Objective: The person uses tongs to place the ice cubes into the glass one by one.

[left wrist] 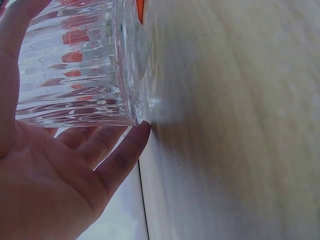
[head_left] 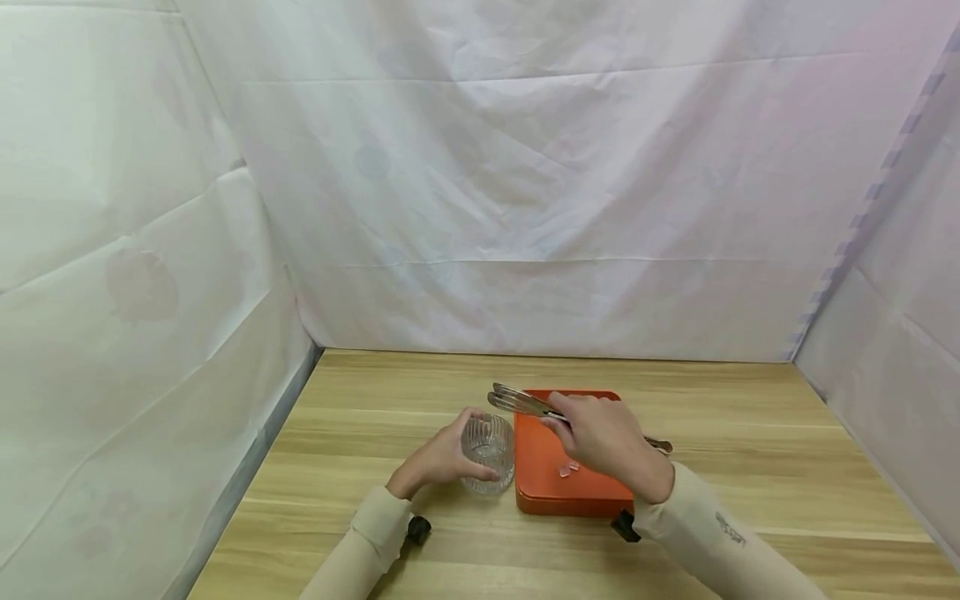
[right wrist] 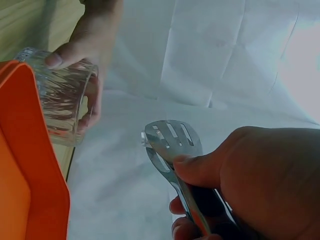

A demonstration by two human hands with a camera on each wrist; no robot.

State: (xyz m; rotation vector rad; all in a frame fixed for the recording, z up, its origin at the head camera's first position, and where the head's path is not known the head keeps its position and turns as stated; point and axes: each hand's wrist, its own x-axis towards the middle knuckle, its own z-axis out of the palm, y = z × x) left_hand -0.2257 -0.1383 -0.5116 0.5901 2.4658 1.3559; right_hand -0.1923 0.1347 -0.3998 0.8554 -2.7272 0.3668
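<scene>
My left hand [head_left: 444,454] curls round a clear ribbed drinking glass [head_left: 489,454], which stands upright on the table; its thumb lies on the near side, fingers beyond. Metal serving tongs [head_left: 517,402] with slotted heads are gripped in my right hand [head_left: 603,437], held above the orange tray with the heads pointing left toward the glass. In the right wrist view, a small clear piece [right wrist: 143,139] shows at the edge of the tong heads. A few small clear pieces [head_left: 568,469] lie in the tray, partly hidden by my right hand.
The orange rectangular tray [head_left: 538,467] sits just right of the glass on the wood-grain table [head_left: 720,417]. White cloth [head_left: 525,208] hangs behind and at both sides of the table.
</scene>
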